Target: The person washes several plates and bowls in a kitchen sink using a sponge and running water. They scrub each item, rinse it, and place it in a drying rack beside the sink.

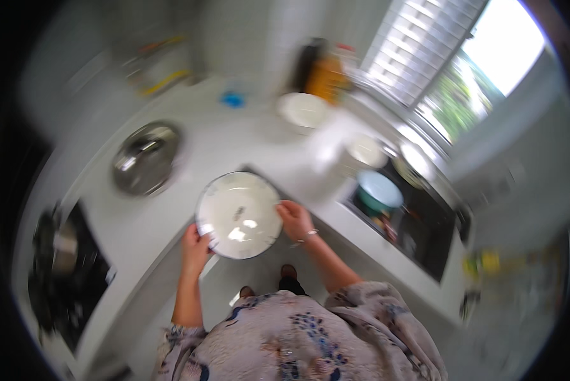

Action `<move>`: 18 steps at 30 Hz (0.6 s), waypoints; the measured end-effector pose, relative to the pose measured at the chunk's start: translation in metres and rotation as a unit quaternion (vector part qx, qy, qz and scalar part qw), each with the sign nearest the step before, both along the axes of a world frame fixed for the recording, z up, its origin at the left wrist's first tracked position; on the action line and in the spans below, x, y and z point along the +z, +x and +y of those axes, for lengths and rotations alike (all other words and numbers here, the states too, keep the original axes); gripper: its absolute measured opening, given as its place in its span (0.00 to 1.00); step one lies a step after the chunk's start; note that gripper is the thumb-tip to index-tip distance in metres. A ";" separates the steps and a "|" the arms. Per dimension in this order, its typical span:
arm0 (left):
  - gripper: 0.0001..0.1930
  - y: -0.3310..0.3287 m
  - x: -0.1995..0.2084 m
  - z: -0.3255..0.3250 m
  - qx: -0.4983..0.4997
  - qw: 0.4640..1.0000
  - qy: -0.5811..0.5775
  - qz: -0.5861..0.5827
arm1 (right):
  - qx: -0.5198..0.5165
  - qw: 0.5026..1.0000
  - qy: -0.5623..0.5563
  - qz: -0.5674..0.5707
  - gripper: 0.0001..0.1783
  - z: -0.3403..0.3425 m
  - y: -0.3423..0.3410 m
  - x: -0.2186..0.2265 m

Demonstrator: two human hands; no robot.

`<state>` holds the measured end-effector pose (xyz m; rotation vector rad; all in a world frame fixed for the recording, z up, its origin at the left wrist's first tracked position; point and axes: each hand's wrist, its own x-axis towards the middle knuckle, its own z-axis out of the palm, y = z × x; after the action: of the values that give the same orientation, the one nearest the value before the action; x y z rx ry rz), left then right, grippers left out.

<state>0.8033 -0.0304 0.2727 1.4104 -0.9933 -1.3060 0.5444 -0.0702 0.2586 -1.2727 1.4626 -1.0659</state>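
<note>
White plate [238, 214] faces up, round with no long axis, rim pinched by left hand [196, 246] and right hand [295, 219] fingers.

Plate [238, 214] between both hands: glossy white ceramic, glare spots near its middle. Beyond left grip, pot lid [146, 157] of shiny polished metal. Counter [234, 136] smooth, white, matt.

A metal lid [146, 158] lies on the white counter [228, 136], a teal bowl [379, 191] in the sink [425, 228]
</note>
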 end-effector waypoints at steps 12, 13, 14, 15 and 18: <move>0.15 -0.452 -0.004 0.039 -0.332 0.942 -0.001 0.053 | -0.416 0.895 -0.087 0.133 0.11 0.197 -0.406 -0.019; 0.15 -0.487 -0.006 0.045 -0.347 0.935 0.018 0.068 | -0.421 0.899 -0.063 0.106 0.12 0.211 -0.441 -0.014; 0.17 -0.520 -0.010 0.050 -0.356 0.932 0.022 0.058 | -0.425 0.902 -0.036 0.070 0.12 0.219 -0.470 -0.015; 0.19 -0.551 -0.011 0.054 -0.373 0.925 0.019 0.073 | -0.454 0.888 -0.061 0.038 0.12 0.226 -0.492 -0.021; 0.25 -0.637 -0.008 0.063 -0.386 0.904 0.139 0.118 | -0.504 0.859 -0.040 0.082 0.12 0.236 -0.569 -0.020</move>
<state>0.1668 0.0328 0.2649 1.0313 -1.2927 -2.2184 -0.0247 0.1661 0.2384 -0.5839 2.3259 -1.7074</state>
